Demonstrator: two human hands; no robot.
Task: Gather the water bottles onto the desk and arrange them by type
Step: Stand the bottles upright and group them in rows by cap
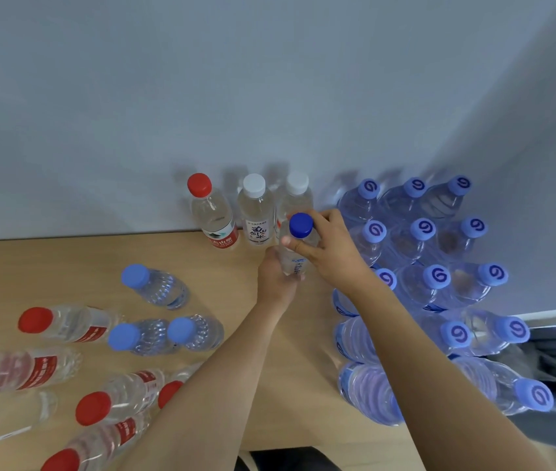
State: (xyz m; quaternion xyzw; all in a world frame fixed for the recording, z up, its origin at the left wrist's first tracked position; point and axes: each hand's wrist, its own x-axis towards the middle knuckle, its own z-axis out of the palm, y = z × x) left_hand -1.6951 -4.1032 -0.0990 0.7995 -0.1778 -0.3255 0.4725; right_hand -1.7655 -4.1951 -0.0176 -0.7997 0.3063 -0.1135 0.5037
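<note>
Your right hand (pixel 329 253) grips the shoulder of a dark-blue-capped bottle (pixel 298 244) while your left hand (pixel 278 278) grasps its lower body, holding it upright near the desk's (pixel 65 263) back edge, just in front of two white-capped bottles (pixel 254 209) and beside a red-capped bottle (pixel 213 212). Swirl-capped bottles (pixel 422 232) crowd the right; others lie loose at left.

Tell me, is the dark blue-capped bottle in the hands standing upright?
Upright: the dark blue-capped bottle has its cap on top, the right hand near the neck, the left hand at its base.
</note>
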